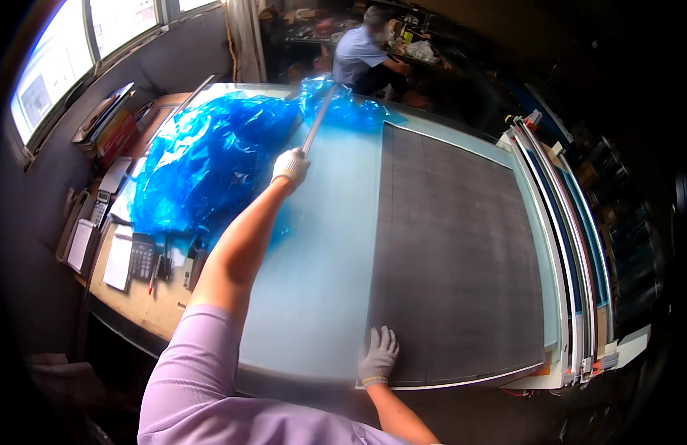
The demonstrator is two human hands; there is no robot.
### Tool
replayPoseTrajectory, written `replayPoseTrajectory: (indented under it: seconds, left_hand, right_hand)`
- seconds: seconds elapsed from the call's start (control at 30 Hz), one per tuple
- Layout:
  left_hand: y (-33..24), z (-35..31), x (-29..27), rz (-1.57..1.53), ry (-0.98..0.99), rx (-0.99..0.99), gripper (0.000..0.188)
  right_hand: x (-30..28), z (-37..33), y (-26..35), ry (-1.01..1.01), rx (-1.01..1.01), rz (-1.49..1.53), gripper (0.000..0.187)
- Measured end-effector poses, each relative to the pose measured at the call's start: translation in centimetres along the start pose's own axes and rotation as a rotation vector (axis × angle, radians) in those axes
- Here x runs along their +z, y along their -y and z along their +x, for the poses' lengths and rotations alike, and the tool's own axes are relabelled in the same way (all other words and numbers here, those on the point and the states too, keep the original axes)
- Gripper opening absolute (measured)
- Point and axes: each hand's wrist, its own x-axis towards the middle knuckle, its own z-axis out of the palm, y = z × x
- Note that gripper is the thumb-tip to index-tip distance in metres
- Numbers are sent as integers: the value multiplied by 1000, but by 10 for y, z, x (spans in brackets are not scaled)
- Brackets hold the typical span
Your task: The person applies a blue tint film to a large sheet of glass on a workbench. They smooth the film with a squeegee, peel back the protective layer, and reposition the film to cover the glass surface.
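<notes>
– How is the dark-grey rectangular sheet [458, 252] lying?
– Lengthwise away, white-gloved right hand [379, 357] resting splayed at its near-left corner; left of it, white-gloved left hand [290, 168] is clasping a thin pale rod [319, 123].

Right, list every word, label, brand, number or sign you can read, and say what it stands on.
No text is readable.
Dark sheet: faint marking along its near edge, too small to read.
Calculator beside the white pad: any key markings too small to read.
</notes>
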Motion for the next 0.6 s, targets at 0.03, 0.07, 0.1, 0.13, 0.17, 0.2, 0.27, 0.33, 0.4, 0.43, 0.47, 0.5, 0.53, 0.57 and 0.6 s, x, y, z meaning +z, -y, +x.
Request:
replayPoseTrajectory:
  seconds: [0.03, 0.07, 0.1, 0.13, 0.17, 0.2, 0.27, 0.33, 0.4, 0.43, 0.47, 0.5, 0.53, 0.57, 0.6]
  left_hand:
    - [-4, 32, 12, -91, 76, -106, 29]
    - [-22, 52, 25, -22, 128, -111, 30]
    - [-35, 68, 35, -34, 149, -136, 32]
    - [-47, 78, 45, -45, 174, -163, 35]
    - [-51, 86, 57, -12, 149, -145, 37]
    - [-53, 91, 65, 23, 119, -130, 39]
    - [-77, 86, 66, 0, 291, -261, 37]
    - [-78, 79, 62, 74, 363, -280, 35]
    - [-41, 81, 59, 248, 260, -154, 33]
    - [-30, 75, 52, 322, 241, -117, 32]
    - [-21, 66, 45, 392, 222, -81, 31]
    - [-12, 56, 37, 476, 242, -58, 30]
    - [-4, 41, 25, 560, 259, -41, 29]
    - [13, 22, 10, 540, 242, -3, 27]
    - [41, 13, 4, 536, 236, 2, 25]
  right_hand:
    - [1, 0, -1, 14, -7, 6, 51]
    - [4, -1, -5, 32, 6, 2, 51]
    - [8, -2, -7, 4, -6, -1, 50]
    - [9, -1, -8, 5, 0, 10, 50]
    - [8, -1, -8, 6, 2, 23, 50]
    - [9, 0, -8, 8, -2, 40, 50]
    - [8, 0, -11, 19, 31, 41, 50]
    - [5, 0, -11, 23, 34, 48, 51]
    - [5, 1, -7, 32, 26, 30, 52]
    - [6, 2, -7, 37, 25, 16, 53]
    - [7, 1, -8, 36, 27, 7, 53]
    - [9, 0, -8, 36, 26, -2, 54]
    - [8, -1, -9, 36, 19, -8, 54]
    - [3, -1, -5, 48, 8, -12, 54]
    - [1, 1, -2, 39, -2, 1, 54]
